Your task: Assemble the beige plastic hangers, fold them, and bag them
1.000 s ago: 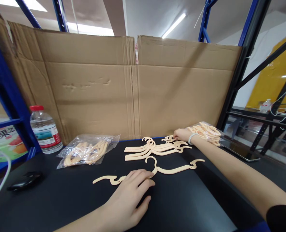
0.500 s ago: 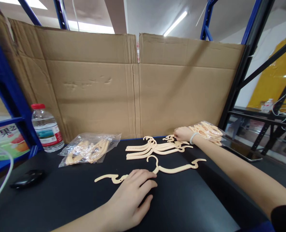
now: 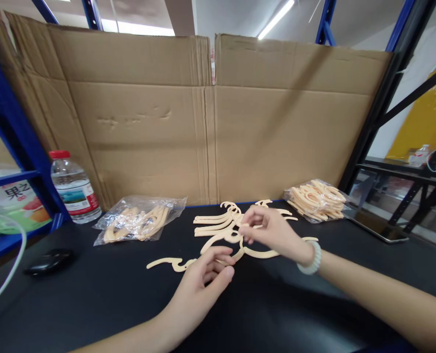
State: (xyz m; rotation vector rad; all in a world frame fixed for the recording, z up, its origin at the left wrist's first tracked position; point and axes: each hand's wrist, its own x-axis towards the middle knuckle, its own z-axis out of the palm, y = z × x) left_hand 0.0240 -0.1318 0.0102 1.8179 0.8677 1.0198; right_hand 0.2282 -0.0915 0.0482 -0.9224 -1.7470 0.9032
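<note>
A cream plastic folding clothes hanger [image 3: 260, 253] lies flat on the black table, its middle partly covered by my hands. My left hand [image 3: 206, 279] hovers at its left arm, fingers loosely bent and thumb apart, with nothing visible in the grasp. Pinched between the thumb and fingers of my right hand [image 3: 271, 230] is a loose curved hanger arm [image 3: 218, 239], held just above the hanger's centre. Behind them several more hangers [image 3: 212, 228] lie overlapping, partly hidden by my right hand. Small loose cream pieces [image 3: 264, 202] sit beyond that hand.
Clear bags of cream hanger parts lie at the left [image 3: 137, 223] and right [image 3: 317, 200]. A water bottle [image 3: 74, 191] and a black mouse [image 3: 50, 261] are on the left. A dark phone-like slab [image 3: 379, 226] lies far right. Cardboard [image 3: 147, 127] walls the back.
My right hand has come back from the small pieces at the rear, bringing a curved hanger arm over the hanger. My left hand has lifted slightly and its fingers have curled.
</note>
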